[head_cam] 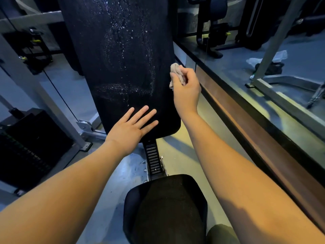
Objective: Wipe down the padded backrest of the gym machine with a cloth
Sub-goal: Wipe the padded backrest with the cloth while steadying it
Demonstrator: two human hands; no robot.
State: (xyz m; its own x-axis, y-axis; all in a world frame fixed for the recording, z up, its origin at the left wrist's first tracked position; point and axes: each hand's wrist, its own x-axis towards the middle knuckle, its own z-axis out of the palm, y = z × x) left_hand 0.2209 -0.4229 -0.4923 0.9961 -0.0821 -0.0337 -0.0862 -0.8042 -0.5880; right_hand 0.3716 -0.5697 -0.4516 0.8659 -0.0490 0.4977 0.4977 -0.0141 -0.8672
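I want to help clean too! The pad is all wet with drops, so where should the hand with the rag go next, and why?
Probably sideways, onto the wet patch. The right hand holds the cloth bunched at the backrest's right edge, while the droplets sit in the middle, unwiped. The left hand lies flat on the lower pad, seemingly steadying it.

Your left hand [131, 128] lies flat at six o'clock on the wet black backrest [121, 55]; your right hand [187, 88] grips a bunched cloth [175, 71] at its three o'clock edge.
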